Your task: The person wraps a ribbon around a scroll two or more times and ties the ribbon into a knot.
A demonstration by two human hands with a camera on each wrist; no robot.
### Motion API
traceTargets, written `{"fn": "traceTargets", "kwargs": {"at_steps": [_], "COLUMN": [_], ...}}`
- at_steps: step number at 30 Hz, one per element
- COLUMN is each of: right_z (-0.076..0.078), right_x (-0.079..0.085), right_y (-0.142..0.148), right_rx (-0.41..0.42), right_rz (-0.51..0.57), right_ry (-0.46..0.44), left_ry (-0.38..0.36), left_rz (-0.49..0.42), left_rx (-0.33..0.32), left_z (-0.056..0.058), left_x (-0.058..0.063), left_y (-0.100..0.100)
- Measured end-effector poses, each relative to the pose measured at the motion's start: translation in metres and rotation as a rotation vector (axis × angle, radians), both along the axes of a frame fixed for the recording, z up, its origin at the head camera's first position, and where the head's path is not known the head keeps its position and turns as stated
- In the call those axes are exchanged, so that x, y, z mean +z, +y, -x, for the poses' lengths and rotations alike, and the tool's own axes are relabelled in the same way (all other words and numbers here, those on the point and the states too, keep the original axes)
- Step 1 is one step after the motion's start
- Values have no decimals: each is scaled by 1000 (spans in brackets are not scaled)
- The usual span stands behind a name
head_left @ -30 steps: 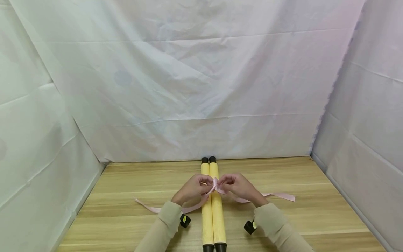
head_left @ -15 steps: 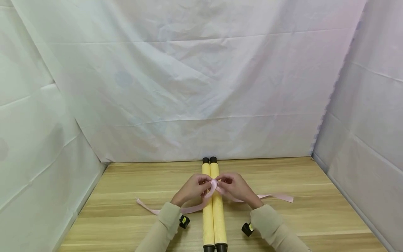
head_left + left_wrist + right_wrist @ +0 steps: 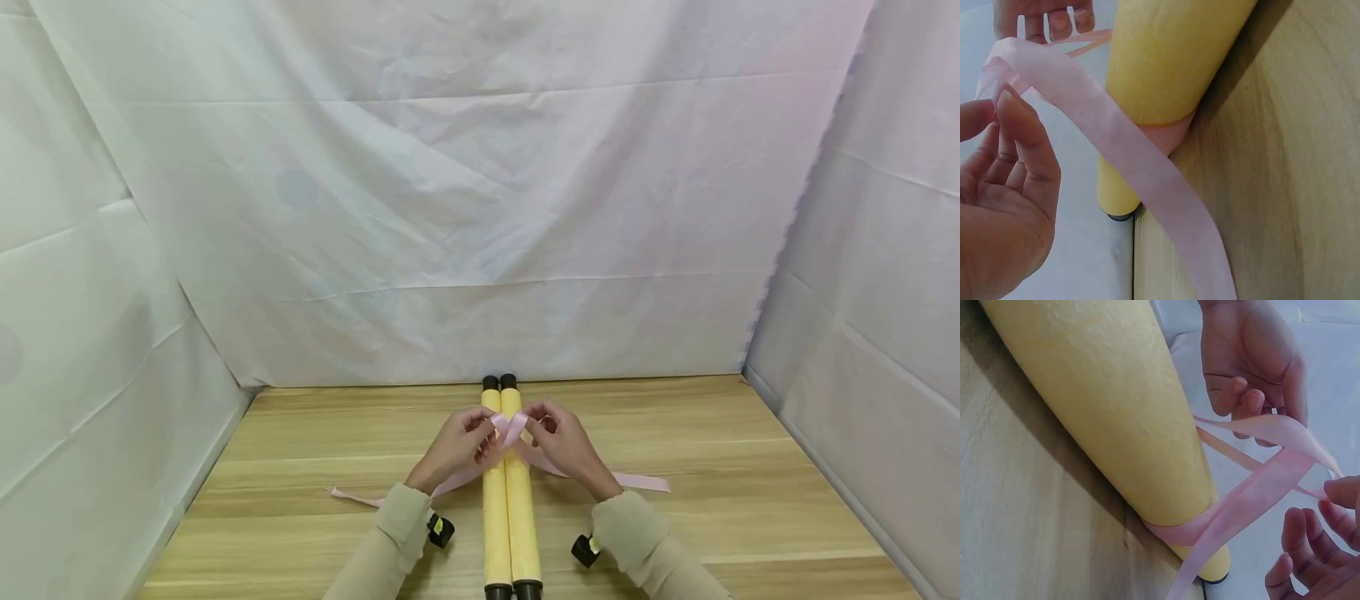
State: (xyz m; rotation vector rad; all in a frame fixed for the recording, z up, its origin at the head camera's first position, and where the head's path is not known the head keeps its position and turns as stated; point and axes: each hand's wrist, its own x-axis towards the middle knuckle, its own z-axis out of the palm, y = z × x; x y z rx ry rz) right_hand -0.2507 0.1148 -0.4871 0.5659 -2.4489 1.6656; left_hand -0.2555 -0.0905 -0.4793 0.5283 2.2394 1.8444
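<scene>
A pink ribbon (image 3: 514,428) passes around two yellow tubes (image 3: 496,521) with dark ends, which lie side by side. Above the tubes, my left hand (image 3: 456,447) pinches a fold of it between thumb and forefinger. Opposite, my right hand (image 3: 562,438) pinches another fold, and the two raised folds cross between the hands. In the left wrist view, a ribbon tail (image 3: 1175,200) slants down from the left hand (image 3: 1013,194) past a tube (image 3: 1172,62). The right wrist view has the ribbon band (image 3: 1179,534) lying against the tube, with the right hand (image 3: 1322,550) at lower right.
The tubes rest on a wood-grain table (image 3: 315,442). White cloth (image 3: 480,192) hangs behind it and along both sides. A small black device (image 3: 440,530) sits by the left cuff and another black device (image 3: 585,550) by the right cuff.
My fingertips have drawn slightly apart, and two ribbon folds now stand up crossed between them. The right ribbon tail has slid inward, toward the tubes.
</scene>
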Motion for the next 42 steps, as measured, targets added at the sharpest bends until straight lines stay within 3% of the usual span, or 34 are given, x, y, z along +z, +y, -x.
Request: {"fn": "traceTargets", "kwargs": {"at_steps": [6,14,23,26,33,42], "right_z": [1,-3,-19,-18,-17,-15], "right_x": [-5,-4,25,23,19,18], "right_y": [-7,-13,-15,-14,-10,-4], "right_rx": [80,-55,-91,-118,-103,-56], "right_rz": [-50,42,191,215,245,258], "right_ry": [1,14,61,86,56,34], "left_ry": [-38,-10,-128,-124,-119,-219], "left_rz": [-38,-16,-104,-99,-20,10], "left_rx": [14,38,119,165,350,329], "left_z": [4,2,3,4,6,5], "left_x": [-9,-8,-7,-8,-13,-16], "left_y": [0,1,3,2,-2,2]}}
